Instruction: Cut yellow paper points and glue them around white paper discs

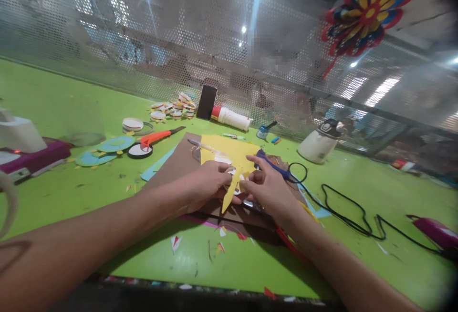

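Over a brown board point(168, 169), my left hand point(209, 183) pinches a white-and-yellow paper piece from the left. My right hand point(266, 185) has its fingers curled round the other side of the same paper piece point(232, 192), whose yellow pointed strip hangs toward me. Behind the hands lies a yellow paper sheet point(229, 147) on the board, with a pen point(200, 145) at its left. A dark blue glue gun point(274, 164) rests just beyond my right hand, its black cord running right. The fingertips partly hide the paper piece.
On the green table point(171, 259) are paper scraps, an orange-handled cutter point(155, 136), a roll of tape point(140, 150) and light-blue paper discs point(116, 145). Farther back stand a phone point(206, 102), a white tube point(232, 119) and a white jug point(317, 145). A power strip point(39, 157) sits left.
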Demonstrator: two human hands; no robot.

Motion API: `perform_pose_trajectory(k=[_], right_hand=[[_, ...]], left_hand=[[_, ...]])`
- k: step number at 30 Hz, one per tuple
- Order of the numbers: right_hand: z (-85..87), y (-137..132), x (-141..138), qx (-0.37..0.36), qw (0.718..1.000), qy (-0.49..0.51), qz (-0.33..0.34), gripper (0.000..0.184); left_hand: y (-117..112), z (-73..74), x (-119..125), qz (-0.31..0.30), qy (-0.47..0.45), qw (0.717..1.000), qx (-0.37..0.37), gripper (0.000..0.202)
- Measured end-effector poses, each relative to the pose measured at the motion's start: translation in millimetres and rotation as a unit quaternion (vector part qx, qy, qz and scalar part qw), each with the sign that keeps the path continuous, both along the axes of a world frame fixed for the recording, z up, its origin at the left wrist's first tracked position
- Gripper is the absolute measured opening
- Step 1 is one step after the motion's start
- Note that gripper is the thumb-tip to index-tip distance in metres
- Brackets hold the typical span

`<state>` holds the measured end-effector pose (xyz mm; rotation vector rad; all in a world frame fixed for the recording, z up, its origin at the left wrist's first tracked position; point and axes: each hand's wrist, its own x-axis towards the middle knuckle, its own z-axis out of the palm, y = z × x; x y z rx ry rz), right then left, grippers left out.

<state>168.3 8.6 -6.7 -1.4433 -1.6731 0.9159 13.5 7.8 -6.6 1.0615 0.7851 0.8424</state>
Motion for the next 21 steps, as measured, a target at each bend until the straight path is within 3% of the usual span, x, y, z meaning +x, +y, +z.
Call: perform_pose_trajectory(k=[8,16,21], right_hand=[[3.0,-2.3,-5.9,-0.048,0.995,0.082,-0.003,0.063],[6.1,-5.4,-3.1,-0.048,0.995,0.091,0.011,0.057],[5.8,-4.2,-2.4,-0.055,0.994,0.089,0.016,0.064]], left_hand=[[-0.6,-0.7,-1.0,-0.017,-0.008,1.0,0.003,0.019],[0.6,0.4,-1.9,-0.018,-0.003,1.0,0.002,0.021],[-0.3,0.4,-1.7,-0.017,-0.007,1.0,-0.005,0.022]])
